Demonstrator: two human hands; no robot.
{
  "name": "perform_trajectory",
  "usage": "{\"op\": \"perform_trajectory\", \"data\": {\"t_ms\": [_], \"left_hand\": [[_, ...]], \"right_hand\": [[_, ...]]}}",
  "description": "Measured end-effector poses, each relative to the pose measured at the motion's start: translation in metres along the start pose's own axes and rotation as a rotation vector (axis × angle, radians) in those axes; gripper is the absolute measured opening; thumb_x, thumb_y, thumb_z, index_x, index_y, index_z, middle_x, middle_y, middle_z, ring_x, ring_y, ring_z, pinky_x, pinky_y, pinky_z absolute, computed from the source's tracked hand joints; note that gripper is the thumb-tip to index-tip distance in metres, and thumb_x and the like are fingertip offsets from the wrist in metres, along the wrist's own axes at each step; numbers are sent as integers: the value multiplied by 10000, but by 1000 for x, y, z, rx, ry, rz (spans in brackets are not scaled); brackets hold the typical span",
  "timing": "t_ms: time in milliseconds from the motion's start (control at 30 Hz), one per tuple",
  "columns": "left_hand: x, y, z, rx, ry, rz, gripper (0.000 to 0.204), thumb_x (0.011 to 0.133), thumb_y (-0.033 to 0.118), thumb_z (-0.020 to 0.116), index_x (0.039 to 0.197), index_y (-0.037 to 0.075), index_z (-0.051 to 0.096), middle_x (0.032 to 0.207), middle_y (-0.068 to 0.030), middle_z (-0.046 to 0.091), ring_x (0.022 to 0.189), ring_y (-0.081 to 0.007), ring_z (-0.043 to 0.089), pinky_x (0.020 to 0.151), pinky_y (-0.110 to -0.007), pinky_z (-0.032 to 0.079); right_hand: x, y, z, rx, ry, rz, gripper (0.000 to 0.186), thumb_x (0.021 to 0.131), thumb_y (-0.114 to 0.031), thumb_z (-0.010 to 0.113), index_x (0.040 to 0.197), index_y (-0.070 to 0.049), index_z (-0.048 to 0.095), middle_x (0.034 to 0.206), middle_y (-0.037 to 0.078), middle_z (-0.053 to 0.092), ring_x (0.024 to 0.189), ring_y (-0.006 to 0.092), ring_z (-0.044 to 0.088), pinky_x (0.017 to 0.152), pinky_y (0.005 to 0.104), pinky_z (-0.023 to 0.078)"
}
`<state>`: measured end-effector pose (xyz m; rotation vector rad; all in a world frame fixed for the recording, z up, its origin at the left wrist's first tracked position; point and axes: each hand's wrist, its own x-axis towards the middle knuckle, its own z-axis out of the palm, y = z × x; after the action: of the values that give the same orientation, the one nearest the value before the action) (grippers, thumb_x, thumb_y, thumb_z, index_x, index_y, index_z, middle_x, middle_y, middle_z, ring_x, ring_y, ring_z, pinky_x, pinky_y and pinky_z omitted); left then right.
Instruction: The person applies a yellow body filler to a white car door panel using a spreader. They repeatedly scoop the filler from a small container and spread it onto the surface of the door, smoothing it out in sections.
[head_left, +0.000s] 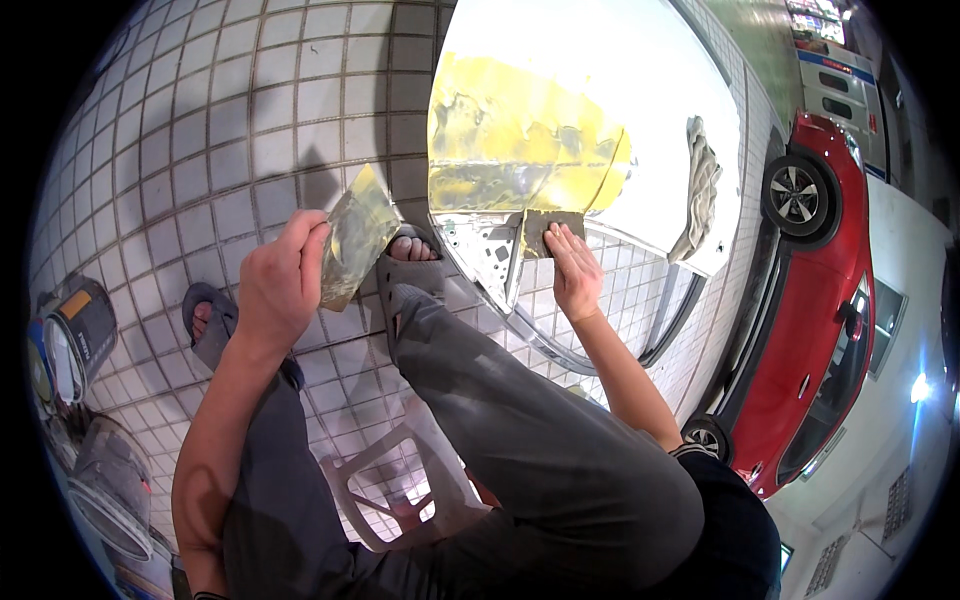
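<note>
A white car door lies before me, its window frame toward my legs. Yellow filler with grey smears covers its near left part. My right hand is closed on a flat putty spreader, fingers pressed along it, at the filler's lower edge beside the window opening. In my left hand, fingers wrapped round its edge, is a thin mixing board smeared with grey and yellow filler. The board is tilted, held above the floor left of the door.
A crumpled grey cloth lies on the door's right side. A red car stands beyond it. Used cans and a bucket are at the far left. Beneath me is a plastic stool on the tiled floor.
</note>
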<state>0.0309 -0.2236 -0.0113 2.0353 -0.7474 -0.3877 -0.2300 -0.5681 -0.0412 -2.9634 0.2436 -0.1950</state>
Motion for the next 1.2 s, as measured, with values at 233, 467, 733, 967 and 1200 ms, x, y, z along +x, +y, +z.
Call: {"op": "perform_trajectory", "data": {"t_ms": [233, 467, 733, 967, 1200], "left_hand": [[0, -2, 1, 2, 31, 23, 97, 994, 84, 546, 1040, 36, 617, 728, -195, 624, 625, -388, 630, 556, -435, 464], [-2, -1, -1, -18, 23, -5, 95, 996, 80, 545, 1036, 31, 616, 711, -200, 618, 623, -391, 629, 558, -433, 464], [-4, -6, 0, -24, 3, -32, 98, 999, 87, 539, 1032, 37, 617, 696, -200, 607, 623, -394, 627, 554, -439, 459], [-3, -3, 1, -7, -6, -20, 104, 1004, 95, 531, 1029, 40, 616, 698, -202, 606, 629, -396, 628, 556, -446, 457], [-4, 0, 4, -8, -18, -30, 102, 1002, 99, 538, 1030, 41, 617, 696, -194, 608, 620, -389, 626, 560, -449, 458]], "right_hand": [[17, 11, -32, 86, 367, 60, 266, 928, 114, 546, 1118, 24, 709, 1076, 161, 743, 1026, 290, 722, 900, 391, 578], [71, 51, -82, -67, 487, 377, 211, 974, 30, 564, 1141, 11, 691, 1030, 170, 734, 905, 257, 721, 808, 333, 548], [113, 101, -65, -88, 384, 338, 189, 983, -69, 581, 1114, -9, 703, 1033, 171, 729, 940, 333, 705, 823, 372, 543], [126, 127, -54, -140, 328, 326, 194, 964, -92, 596, 1107, -32, 713, 1046, 183, 724, 956, 370, 694, 833, 404, 543], [132, 134, -62, -173, 214, 280, 192, 966, -105, 595, 1093, -53, 729, 1002, 181, 732, 892, 359, 710, 787, 393, 555]]}}
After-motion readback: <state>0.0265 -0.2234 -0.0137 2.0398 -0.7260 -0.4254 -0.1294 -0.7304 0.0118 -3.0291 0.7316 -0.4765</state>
